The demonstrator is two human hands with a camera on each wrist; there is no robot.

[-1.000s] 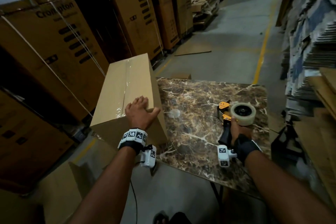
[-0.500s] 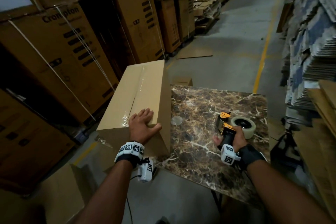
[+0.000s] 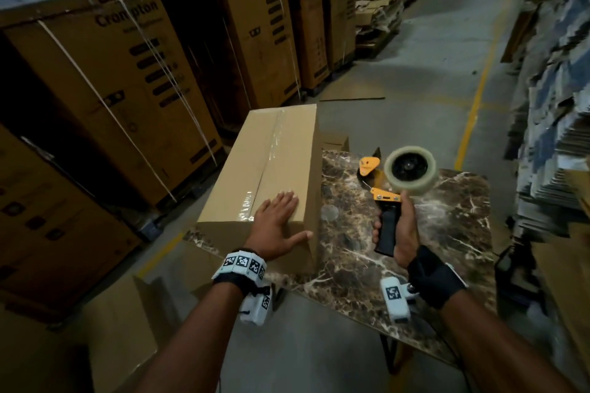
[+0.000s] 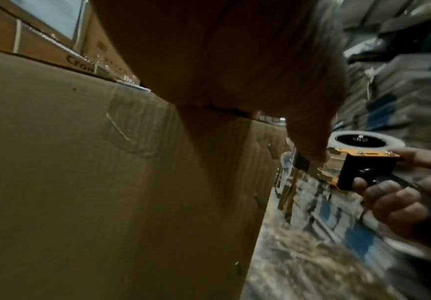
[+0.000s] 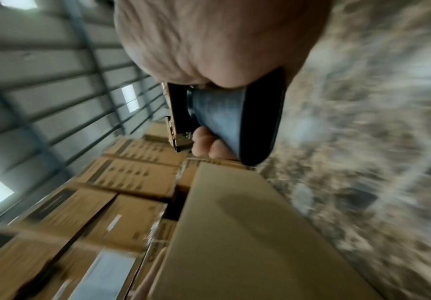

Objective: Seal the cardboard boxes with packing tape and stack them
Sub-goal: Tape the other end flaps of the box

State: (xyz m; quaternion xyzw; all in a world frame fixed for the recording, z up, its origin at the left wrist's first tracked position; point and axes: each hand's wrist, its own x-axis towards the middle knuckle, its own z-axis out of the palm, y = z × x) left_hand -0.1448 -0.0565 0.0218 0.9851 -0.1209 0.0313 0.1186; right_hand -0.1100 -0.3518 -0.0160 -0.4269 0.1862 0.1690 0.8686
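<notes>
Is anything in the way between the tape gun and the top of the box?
Nothing visible is. The right hand holds the tape gun up above the marble table, just right of the box. The gap between them is open air. The left hand rests flat on the box's near end.

Both arms reach forward, one hand flat, one gripping.
The left hand (image 3: 277,226) lies palm-down with fingers spread; the right hand (image 3: 399,230) is raised, fingers curled tight around a handle.

Head view looks down; wrist views sit close, sharing box (image 4: 106,182) side
</notes>
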